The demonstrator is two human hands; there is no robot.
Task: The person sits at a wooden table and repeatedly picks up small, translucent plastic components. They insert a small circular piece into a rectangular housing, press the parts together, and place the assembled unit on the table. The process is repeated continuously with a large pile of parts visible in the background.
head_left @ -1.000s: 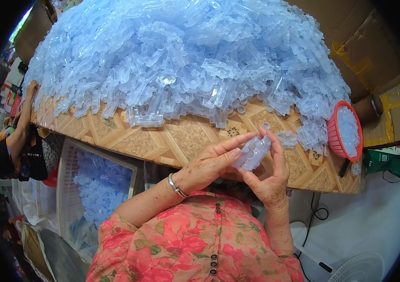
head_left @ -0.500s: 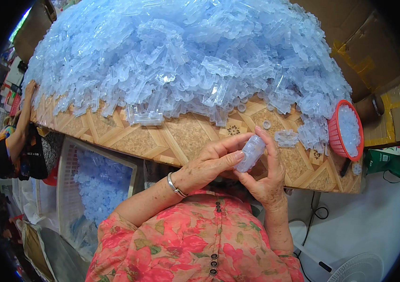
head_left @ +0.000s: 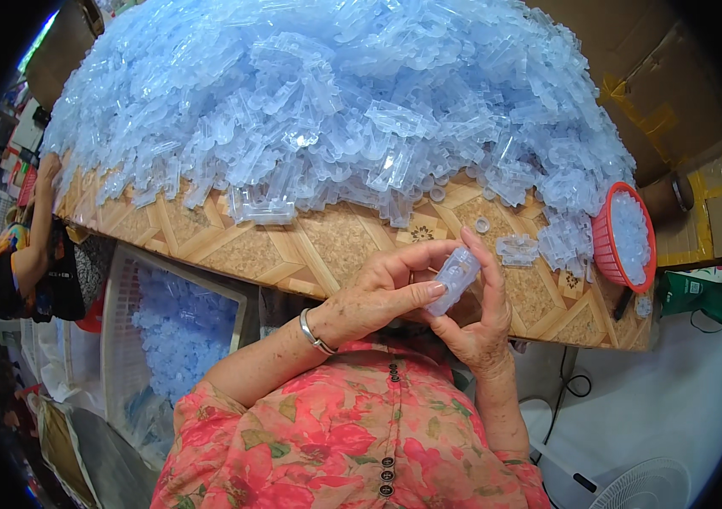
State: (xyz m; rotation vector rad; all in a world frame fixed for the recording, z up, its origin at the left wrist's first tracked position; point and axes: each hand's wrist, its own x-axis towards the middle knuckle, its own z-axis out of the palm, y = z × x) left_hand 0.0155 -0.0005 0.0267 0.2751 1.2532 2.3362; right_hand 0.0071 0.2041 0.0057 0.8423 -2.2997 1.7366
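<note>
Between my hands, just over the table's near edge, is a small clear bluish plastic case (head_left: pixel 456 276), tilted with its upper end to the right. My left hand (head_left: pixel 384 290) is closed on its left side, the thumb pressed on the near face and the fingers behind. My right hand (head_left: pixel 481 327) grips it too, the thumb at the lower end and the index finger along the right edge. Beyond them a large heap of similar clear plastic parts (head_left: pixel 310 110) covers most of the table. A small clear ring (head_left: pixel 482 225) lies just past my right fingertips.
The wood-patterned table (head_left: pixel 327 246) shows along its near edge. A red basket (head_left: pixel 605 242) of small clear pieces stands at the right. Below the table on the left is a white crate (head_left: pixel 119 339) of bluish parts. Another person's arm (head_left: pixel 41 212) reaches in far left; a fan (head_left: pixel 649 485) stands lower right.
The plastic case has turned a little in my fingers and shows a different face. My hands have barely shifted. The other person's arm at the far left has moved slightly.
</note>
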